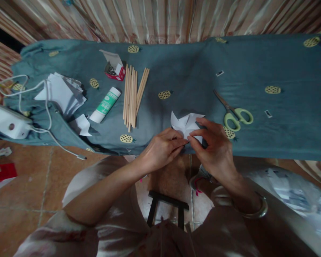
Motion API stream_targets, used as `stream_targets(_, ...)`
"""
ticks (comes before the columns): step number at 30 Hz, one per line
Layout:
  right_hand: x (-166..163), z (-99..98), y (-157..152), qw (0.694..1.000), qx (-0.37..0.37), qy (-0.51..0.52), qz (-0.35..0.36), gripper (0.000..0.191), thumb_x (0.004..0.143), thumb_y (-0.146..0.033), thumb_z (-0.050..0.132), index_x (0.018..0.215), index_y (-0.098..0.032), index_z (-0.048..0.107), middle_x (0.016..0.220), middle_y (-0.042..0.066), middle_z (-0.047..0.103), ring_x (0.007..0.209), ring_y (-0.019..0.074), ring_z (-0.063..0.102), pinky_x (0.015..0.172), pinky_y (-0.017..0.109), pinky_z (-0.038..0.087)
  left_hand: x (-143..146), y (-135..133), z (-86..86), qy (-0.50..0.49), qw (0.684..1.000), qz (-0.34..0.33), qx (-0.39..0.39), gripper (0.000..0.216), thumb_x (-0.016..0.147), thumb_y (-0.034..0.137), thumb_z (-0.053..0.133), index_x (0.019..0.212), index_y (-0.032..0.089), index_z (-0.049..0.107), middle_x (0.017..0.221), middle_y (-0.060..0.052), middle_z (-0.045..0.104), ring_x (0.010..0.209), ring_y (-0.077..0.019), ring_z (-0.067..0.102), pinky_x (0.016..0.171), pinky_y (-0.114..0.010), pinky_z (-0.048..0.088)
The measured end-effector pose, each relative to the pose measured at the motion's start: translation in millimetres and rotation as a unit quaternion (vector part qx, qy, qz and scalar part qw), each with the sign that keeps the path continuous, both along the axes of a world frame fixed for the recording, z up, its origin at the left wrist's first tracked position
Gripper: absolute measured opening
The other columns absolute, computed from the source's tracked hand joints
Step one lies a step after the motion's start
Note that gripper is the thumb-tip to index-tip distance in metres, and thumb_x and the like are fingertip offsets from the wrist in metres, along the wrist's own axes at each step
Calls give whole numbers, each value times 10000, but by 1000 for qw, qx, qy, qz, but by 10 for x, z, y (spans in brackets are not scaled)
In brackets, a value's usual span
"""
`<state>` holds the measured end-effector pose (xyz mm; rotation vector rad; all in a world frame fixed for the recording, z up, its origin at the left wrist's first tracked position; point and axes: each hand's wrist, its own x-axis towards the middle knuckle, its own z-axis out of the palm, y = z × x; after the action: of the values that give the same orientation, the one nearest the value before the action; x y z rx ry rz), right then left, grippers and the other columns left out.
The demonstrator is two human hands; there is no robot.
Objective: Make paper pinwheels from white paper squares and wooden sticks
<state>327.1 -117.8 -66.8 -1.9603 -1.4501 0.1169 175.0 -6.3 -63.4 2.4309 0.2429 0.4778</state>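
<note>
A white paper pinwheel (186,123) with folded points is held near the front edge of the cloth-covered table. My left hand (164,145) grips its lower left side, the fingers closed on the paper. My right hand (213,144) pinches its lower right side between thumb and fingers, with a bangle on that wrist. Parts of the paper are hidden behind my fingers. To the right of my right hand lie scissors (237,115) with green handles, blades slightly apart. A bundle of wooden sticks (131,96) lies to the left of the pinwheel.
A glue stick (105,105) and an open red box (115,67) of small metal pieces lie left of the sticks. Farther left are stacked white paper (61,93), a loose paper piece (81,125), and a white power strip (9,121) with a cable. A dark stool (168,200) stands below.
</note>
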Motion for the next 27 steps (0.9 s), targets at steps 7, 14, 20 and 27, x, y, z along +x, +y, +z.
stream_targets(7, -9, 5, 8, 1000, 6, 3, 7, 125, 878, -223, 564, 874, -282, 674, 1195, 34, 622, 1127, 260, 573, 948, 489, 501, 3, 1, -5, 5, 1000, 3, 0, 214, 922, 160, 504, 1051, 139, 674, 919, -63, 663, 878, -159, 597, 770, -278, 518)
stream_targets(14, -28, -3, -1, 999, 21, -25, 20, 140, 896, -223, 550, 957, -276, 664, 1227, 49, 602, 1128, 261, 555, 944, 472, 501, 7, -1, -13, 8, 1000, 4, 2, 216, 917, 152, 511, 1057, 144, 675, 936, -65, 669, 893, -161, 601, 781, -287, 523)
stream_targets(20, -41, -17, -8, 998, 0, -47, 45, 282, 933, -226, 488, 1152, -366, 598, 1377, 10, 500, 1246, 265, 475, 1012, 480, 456, -3, 0, 1, 15, 1000, 3, -6, 219, 915, 150, 510, 1059, 147, 675, 933, -67, 665, 901, -163, 603, 782, -284, 526)
stream_targets(27, -36, -27, -2, 997, -19, -41, 66, 349, 933, -190, 459, 1210, -372, 567, 1437, 1, 446, 1307, 273, 423, 1045, 474, 429, 2, -3, 20, 11, 1000, 2, -18, 224, 912, 139, 506, 1056, 136, 678, 952, -75, 668, 911, -164, 605, 805, -289, 527)
